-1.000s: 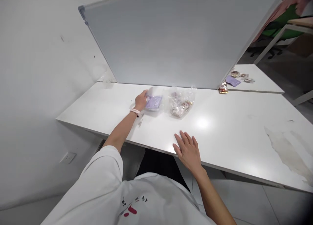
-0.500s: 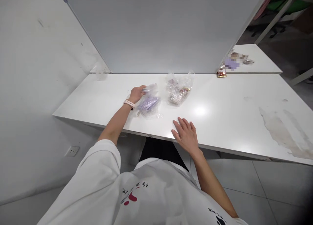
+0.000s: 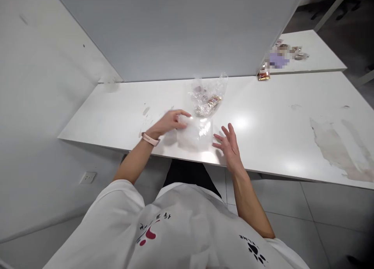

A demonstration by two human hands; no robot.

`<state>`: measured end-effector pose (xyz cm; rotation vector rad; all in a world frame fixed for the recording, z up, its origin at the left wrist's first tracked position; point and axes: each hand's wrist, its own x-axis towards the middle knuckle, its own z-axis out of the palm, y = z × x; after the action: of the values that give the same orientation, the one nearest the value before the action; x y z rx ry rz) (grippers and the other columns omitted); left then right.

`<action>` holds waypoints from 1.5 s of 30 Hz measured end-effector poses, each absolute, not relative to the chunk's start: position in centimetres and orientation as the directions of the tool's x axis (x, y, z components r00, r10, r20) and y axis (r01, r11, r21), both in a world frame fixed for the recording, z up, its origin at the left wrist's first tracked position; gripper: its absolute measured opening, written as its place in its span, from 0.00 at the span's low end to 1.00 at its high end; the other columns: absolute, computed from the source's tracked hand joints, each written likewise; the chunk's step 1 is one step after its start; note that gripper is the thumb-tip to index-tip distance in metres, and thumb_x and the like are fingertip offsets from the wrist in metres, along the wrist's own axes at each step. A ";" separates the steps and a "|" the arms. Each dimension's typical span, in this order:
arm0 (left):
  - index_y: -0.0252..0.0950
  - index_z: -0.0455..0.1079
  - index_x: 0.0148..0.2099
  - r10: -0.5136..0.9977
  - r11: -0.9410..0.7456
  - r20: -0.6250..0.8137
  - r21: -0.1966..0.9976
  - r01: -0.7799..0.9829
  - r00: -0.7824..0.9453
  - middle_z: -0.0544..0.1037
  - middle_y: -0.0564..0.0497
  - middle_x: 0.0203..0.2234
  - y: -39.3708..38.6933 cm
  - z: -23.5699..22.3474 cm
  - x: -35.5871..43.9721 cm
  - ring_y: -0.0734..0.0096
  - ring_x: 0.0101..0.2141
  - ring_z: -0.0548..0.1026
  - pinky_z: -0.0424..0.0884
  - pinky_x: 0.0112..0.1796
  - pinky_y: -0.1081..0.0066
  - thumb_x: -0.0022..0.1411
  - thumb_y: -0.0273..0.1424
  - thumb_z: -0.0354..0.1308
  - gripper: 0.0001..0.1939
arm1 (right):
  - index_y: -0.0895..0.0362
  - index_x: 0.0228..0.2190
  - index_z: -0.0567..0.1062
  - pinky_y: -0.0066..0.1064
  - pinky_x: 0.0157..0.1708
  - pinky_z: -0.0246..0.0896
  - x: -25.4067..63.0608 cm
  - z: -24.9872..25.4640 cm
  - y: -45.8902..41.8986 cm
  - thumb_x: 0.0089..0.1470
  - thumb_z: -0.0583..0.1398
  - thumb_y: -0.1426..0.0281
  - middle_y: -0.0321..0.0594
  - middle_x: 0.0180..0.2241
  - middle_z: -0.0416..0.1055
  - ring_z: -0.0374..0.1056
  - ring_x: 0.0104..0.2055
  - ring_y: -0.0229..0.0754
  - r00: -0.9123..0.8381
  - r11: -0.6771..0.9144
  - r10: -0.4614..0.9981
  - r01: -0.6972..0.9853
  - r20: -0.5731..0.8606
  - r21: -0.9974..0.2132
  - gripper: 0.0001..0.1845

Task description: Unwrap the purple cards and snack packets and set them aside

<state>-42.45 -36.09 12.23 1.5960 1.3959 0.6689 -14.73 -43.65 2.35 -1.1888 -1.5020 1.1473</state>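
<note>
A clear-and-white plastic bag (image 3: pixel 194 135), blurred and shiny, is held just over the table in front of me. My left hand (image 3: pixel 173 121) pinches its upper left edge between thumb and fingers. What lies inside it shows only as a whitish area. My right hand (image 3: pixel 229 146) is at the bag's right edge with its fingers spread, gripping nothing that I can see. Beyond the held bag, a second crinkled clear bag (image 3: pixel 207 101) rests on the table, with gold-and-red small packets showing through.
The white table (image 3: pixel 274 136) meets a grey partition (image 3: pixel 187 35) at the back. A red-and-gold packet (image 3: pixel 263 75) stands by the partition's right end. Several items lie on another tabletop (image 3: pixel 324 50) behind it. A brownish stain (image 3: pixel 336 148) marks the right side.
My left hand has moved right and nearer with the bag; its purple contents no longer show. My right hand has lifted off the table toward the bag's right edge. The view has shifted slightly.
</note>
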 end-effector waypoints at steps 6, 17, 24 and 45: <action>0.38 0.74 0.52 0.940 0.047 -0.191 0.892 0.449 0.281 0.72 0.53 0.30 -36.5 5.5 -33.8 0.73 0.29 0.71 0.70 0.33 0.71 0.55 0.36 0.66 0.22 | 0.45 0.67 0.52 0.51 0.59 0.61 -11.4 1.9 -45.0 0.55 0.62 0.48 0.48 0.71 0.40 0.45 0.71 0.58 -0.205 0.188 0.973 0.452 0.104 -0.872 0.45; 0.49 0.46 0.73 0.913 -0.101 -0.108 0.876 0.473 0.394 0.50 0.49 0.71 -41.2 5.7 -34.0 0.53 0.69 0.50 0.56 0.65 0.58 0.56 0.45 0.68 0.50 | 0.53 0.69 0.49 0.51 0.57 0.55 -11.9 1.0 -44.5 0.64 0.51 0.56 0.51 0.67 0.54 0.55 0.64 0.57 -0.213 0.314 0.949 0.723 0.233 -0.616 0.37; 0.36 0.74 0.51 0.997 0.077 -0.067 0.957 0.280 -0.045 0.80 0.47 0.44 -39.9 2.8 -33.6 0.60 0.47 0.77 0.74 0.45 0.65 0.67 0.41 0.56 0.17 | 0.50 0.61 0.67 0.51 0.52 0.60 -13.3 1.1 -45.6 0.65 0.49 0.56 0.45 0.61 0.66 0.62 0.55 0.57 0.026 0.172 0.963 0.706 0.268 -0.687 0.27; 0.39 0.69 0.53 0.927 -0.360 0.081 0.469 0.806 0.367 0.76 0.45 0.42 -45.3 4.8 -30.9 0.58 0.45 0.73 0.70 0.42 0.61 0.69 0.26 0.48 0.14 | 0.53 0.56 0.70 0.54 0.63 0.44 -8.8 3.5 -42.4 0.64 0.53 0.54 0.47 0.53 0.72 0.65 0.56 0.53 -0.239 0.316 0.941 0.873 0.238 -0.371 0.25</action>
<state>-30.89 -45.31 4.79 2.2829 1.5182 0.4777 -8.76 -42.38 3.46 -1.6094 -2.1753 0.2231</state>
